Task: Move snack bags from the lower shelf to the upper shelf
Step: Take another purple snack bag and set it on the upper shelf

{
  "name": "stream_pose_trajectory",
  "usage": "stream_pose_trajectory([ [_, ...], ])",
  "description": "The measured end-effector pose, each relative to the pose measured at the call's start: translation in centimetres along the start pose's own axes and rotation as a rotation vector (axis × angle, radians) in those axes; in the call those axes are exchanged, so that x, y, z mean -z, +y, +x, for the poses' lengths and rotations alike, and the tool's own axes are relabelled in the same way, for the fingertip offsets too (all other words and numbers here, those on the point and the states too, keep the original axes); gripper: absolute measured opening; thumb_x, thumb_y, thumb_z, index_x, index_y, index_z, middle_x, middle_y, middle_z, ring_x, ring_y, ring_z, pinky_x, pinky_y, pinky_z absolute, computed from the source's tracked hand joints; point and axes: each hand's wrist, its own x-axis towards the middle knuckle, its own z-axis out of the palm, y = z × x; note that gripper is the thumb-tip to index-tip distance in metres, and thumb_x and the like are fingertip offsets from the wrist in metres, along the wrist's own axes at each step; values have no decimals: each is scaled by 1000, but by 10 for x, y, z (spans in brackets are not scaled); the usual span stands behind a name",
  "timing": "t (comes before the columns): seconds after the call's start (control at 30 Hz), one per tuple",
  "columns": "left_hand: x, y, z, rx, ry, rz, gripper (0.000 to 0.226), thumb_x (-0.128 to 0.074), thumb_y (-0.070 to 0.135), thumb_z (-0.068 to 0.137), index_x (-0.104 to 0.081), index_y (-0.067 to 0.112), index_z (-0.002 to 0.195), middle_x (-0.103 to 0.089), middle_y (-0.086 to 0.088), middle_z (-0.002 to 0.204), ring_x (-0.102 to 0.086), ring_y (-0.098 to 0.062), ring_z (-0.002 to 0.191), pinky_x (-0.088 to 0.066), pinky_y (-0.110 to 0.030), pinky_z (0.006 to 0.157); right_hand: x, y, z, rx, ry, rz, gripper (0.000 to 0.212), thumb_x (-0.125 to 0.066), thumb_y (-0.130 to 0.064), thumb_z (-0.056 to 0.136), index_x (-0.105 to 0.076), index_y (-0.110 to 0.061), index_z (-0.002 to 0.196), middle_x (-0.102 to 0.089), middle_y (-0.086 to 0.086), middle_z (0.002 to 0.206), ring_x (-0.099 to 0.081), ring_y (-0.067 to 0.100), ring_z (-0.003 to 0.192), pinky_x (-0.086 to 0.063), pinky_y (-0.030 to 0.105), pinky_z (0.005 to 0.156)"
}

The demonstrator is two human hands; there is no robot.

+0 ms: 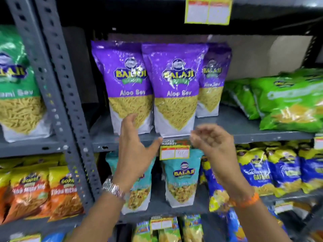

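Three purple Aloo Sev bags stand upright on the upper shelf [244, 126]: one at the left [125, 81], one in front at the middle [176, 84], one behind at the right [212, 81]. On the lower shelf [157, 206] stand teal bags; one [181, 179] shows fully, another [138, 198] is half hidden by my left forearm. My left hand [134, 151] is open, fingers apart, just before the left purple bag's bottom. My right hand [213, 145] is loosely curled and blurred, holding nothing, in front of the shelf edge.
Green bags [288, 100] lie flat on the upper shelf at the right. Blue and yellow bags [262, 172] fill the lower right. Orange bags [43, 193] and a green bag [15, 81] sit past the grey uprights [57, 88]. A price tag [174, 151] hangs on the shelf edge.
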Motion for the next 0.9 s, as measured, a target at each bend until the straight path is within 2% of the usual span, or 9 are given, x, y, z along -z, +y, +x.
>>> stream_pose_trajectory([
  [0.1, -22, 6, 28, 10, -10, 76, 95, -87, 33, 70, -38, 0, 145, -46, -16, 143, -43, -34, 138, -36, -40, 114, 5, -10, 59, 93, 135, 27, 28, -79, 1, 76, -65, -14, 94, -66, 3, 87, -64, 8, 74, -54, 18, 69],
  [0.2, -44, 20, 37, 6, -5, 76, 96, -90, 26, 69, -37, -3, 144, -44, -20, 143, -40, -38, 138, -32, -45, 116, 10, -4, 110, 69, 172, -10, 42, -84, -4, 73, -61, -4, 109, -64, 7, 98, -60, 17, 85, -53, 16, 67],
  [0.33, -65, 32, 39, 40, 12, 97, 100, -91, 26, 68, -35, -6, 144, -44, -21, 145, -40, -38, 139, -27, -35, 115, 8, 1, 150, -56, 45, 56, 55, -81, -1, 76, -51, 0, 122, -63, 14, 110, -62, 18, 96, -55, 12, 67],
  [0.4, -71, 34, 40, 73, 28, 101, 102, -92, 27, 67, -34, -7, 143, -45, -21, 144, -42, -38, 137, -33, -40, 116, 6, 5, 159, -79, -66, 32, 49, -79, 0, 77, -58, 2, 121, -70, 8, 103, -67, 9, 89, -56, 15, 71],
  [0.47, -76, 36, 42, 100, 56, 90, 103, -93, 26, 64, -34, -6, 142, -47, -22, 142, -46, -39, 135, -38, -47, 113, 5, 10, 162, -92, -173, 33, 35, -78, 2, 77, -67, -5, 110, -73, 3, 97, -69, 3, 80, -57, 18, 74],
  [0.53, -81, 39, 42, 103, 75, 103, 104, -94, 23, 63, -33, -6, 142, -47, -22, 143, -46, -38, 136, -38, -46, 113, 4, 15, 162, -96, -234, 59, 37, -76, 5, 77, -67, -2, 112, -73, 8, 101, -70, 9, 85, -59, 22, 80],
  [0.6, -84, 42, 42, 97, 87, 130, 107, -94, 23, 63, -31, -5, 144, -47, -21, 145, -46, -36, 137, -36, -39, 111, 5, 17, 163, -92, -255, 95, 46, -76, 8, 76, -63, 6, 120, -72, 15, 105, -69, 17, 91, -60, 27, 85],
  [0.7, -89, 48, 43, 87, 91, 155, 112, -97, 27, 58, -31, -2, 145, -50, -21, 144, -51, -37, 132, -41, -38, 102, 13, 17, 166, -134, -255, 122, 49, -78, 7, 75, -62, 6, 121, -73, 17, 106, -69, 22, 94, -60, 32, 86],
  [0.9, -121, 78, 50, 32, 74, 159, 115, -97, 35, 56, -32, 5, 145, -56, -15, 141, -58, -36, 126, -46, -38, 93, 64, 4, 183, -144, -244, 135, 49, -79, 6, 73, -64, 0, 119, -76, 9, 101, -74, 15, 86, -59, 26, 72],
])
